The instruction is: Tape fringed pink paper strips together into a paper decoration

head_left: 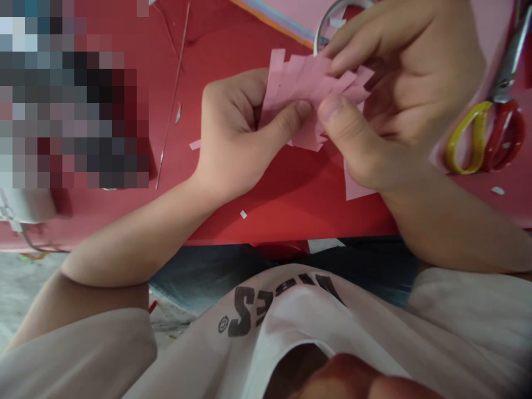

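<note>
A piece of fringed pink paper (303, 83), cut into narrow strips along its edges, is held up above the red table between both hands. My left hand (239, 133) grips its left side, thumb lying on the front and fingers hidden behind. My right hand (399, 94) pinches the right part, with the thumb on the lower front and fingertips at the upper edge. Some strips on the right stick out at angles. Below my right hand, part of another pink paper piece (357, 185) shows.
Scissors (486, 133) with yellow and red handles lie at the right. Behind my right hand is a roll of tape (322, 33). A thin stick (174, 94) and paper scraps (243, 214) lie on the red table (282, 199). A white box-like object (29, 205) with a cable sits at left.
</note>
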Tool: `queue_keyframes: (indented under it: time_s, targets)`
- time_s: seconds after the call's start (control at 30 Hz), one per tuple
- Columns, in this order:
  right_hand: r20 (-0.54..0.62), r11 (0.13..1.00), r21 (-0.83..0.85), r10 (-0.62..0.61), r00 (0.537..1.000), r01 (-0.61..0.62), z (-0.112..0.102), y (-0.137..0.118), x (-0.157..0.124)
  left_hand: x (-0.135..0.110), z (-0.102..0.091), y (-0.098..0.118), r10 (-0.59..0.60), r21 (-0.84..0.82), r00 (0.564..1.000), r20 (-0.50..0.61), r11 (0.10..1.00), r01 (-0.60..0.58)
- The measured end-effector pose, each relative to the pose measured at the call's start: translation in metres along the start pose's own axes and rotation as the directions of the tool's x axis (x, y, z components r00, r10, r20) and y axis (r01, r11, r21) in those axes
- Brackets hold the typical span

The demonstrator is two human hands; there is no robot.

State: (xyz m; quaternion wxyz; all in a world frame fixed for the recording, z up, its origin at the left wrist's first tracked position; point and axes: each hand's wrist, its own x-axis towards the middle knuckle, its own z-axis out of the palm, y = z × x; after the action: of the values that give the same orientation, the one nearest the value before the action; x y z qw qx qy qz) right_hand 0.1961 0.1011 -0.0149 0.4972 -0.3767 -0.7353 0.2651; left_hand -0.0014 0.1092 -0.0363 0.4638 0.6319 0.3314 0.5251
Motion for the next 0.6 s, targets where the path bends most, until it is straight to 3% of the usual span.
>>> queue_keyframes:
  time_s: [0.17,0.33,0.5,0.6]
  targets:
    - [0.027,0.998,-0.057,-0.028,0.999,0.03,-0.0029,0.0007,0.0019,0.0007,0.0014,-0.0014,0.039,0.023,0.999,0.006,0.999,-0.039]
    - [0.032,0.996,-0.077,-0.042,0.999,0.044,-0.0045,-0.0007,0.0042,0.0009,0.0007,0.003,-0.027,0.028,0.999,0.02,0.999,0.027]
    - [0.042,0.998,-0.052,-0.017,0.999,0.019,-0.0046,-0.0028,0.003,0.0003,0.0034,-0.0001,-0.029,0.01,0.999,-0.033,1.0,0.03]
    - [-0.001,1.0,-0.003,-0.008,1.0,0.008,-0.0023,0.0017,0.0031,0.0013,0.0024,-0.0055,-0.032,-0.005,0.999,0.007,0.999,0.032]
